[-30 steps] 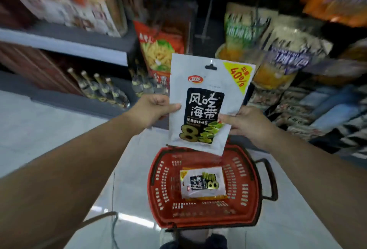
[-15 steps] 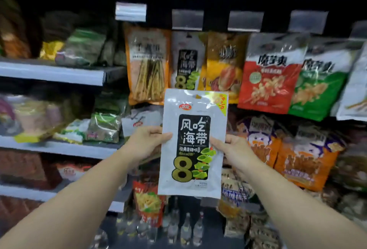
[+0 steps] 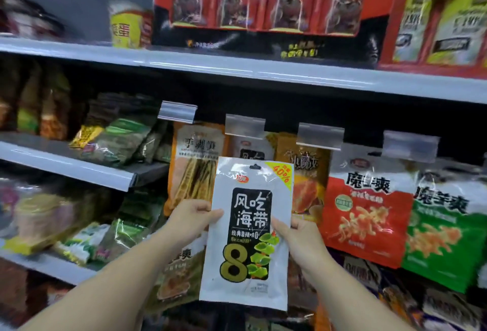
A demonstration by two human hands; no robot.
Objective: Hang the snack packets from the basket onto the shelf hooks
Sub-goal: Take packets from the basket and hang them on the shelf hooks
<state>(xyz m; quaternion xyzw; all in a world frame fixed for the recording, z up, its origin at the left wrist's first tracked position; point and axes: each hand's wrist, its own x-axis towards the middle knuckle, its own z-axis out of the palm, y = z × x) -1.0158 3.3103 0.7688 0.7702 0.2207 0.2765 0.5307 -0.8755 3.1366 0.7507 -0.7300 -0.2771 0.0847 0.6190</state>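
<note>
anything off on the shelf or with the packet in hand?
Nothing stands out. Both hands, left hand and right hand, hold the white packet upright and intact; hanging packets sit in a regular row.

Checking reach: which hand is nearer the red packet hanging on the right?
Right. The right hand is just left of the red packet; the left hand is beyond the held packet.

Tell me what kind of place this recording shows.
Most likely a shop's snack aisle: metal shelves stacked with goods, hanging packets under clear price-tag holders, and both hands holding a white packet.
</note>
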